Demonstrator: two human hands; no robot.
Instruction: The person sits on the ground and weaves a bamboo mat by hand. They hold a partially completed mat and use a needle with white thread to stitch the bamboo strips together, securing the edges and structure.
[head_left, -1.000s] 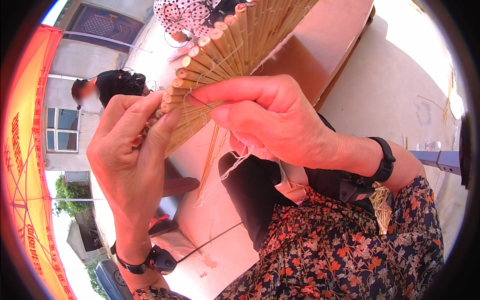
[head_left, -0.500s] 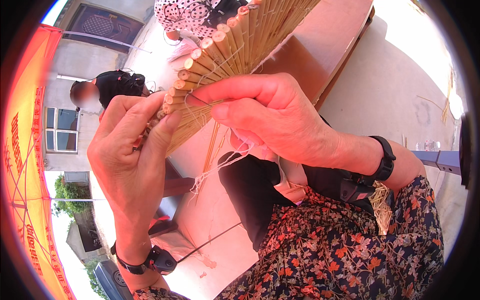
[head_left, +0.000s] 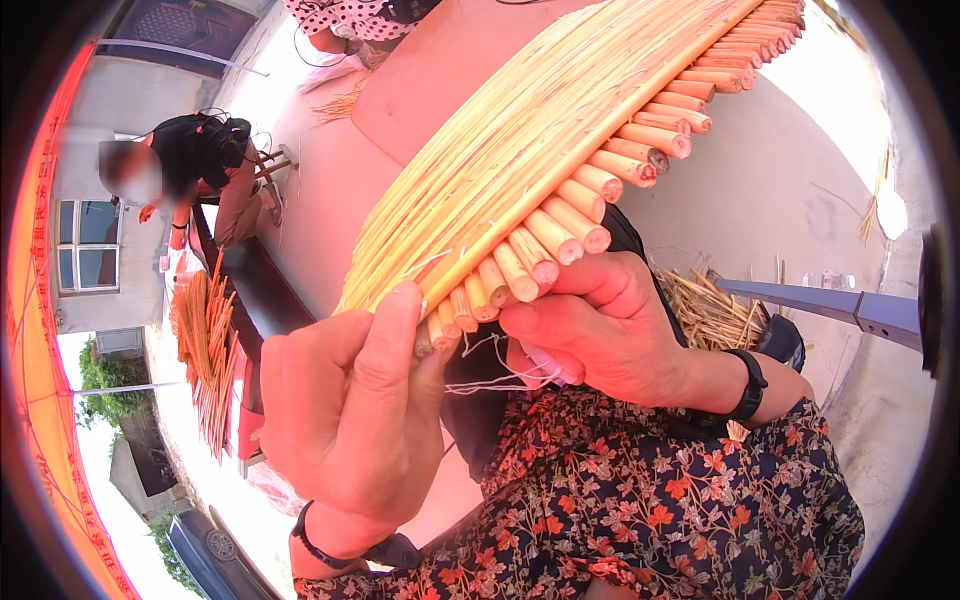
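A mat of straw-coloured stalks [head_left: 500, 150], bound side by side with white thread, is held up at a slant, its row of round cut ends facing me. My left hand [head_left: 350, 410] grips its lower left corner, thumb and index finger pinching the end stalks. Close under the cut ends, my right hand [head_left: 600, 325] is closed, its thumb and forefinger near the stalks. Loose white thread [head_left: 490, 385] runs out from its lower fingers, where a pale lilac-white bit also shows. Whether the fingertips also hold something small is hidden.
Loose straw [head_left: 715, 320] lies beyond my right wrist, by a grey-blue metal bar [head_left: 800, 297]. To the left, a bundle of reddish-brown stalks [head_left: 203, 340] rests on a table. A person in black [head_left: 200, 155] bends over behind it; another in a dotted top [head_left: 345, 18] is farther off.
The mat has been tilted over, so its flat face and long row of cut ends now show. My right hand has moved down and right, below the ends; the left has shifted right and down.
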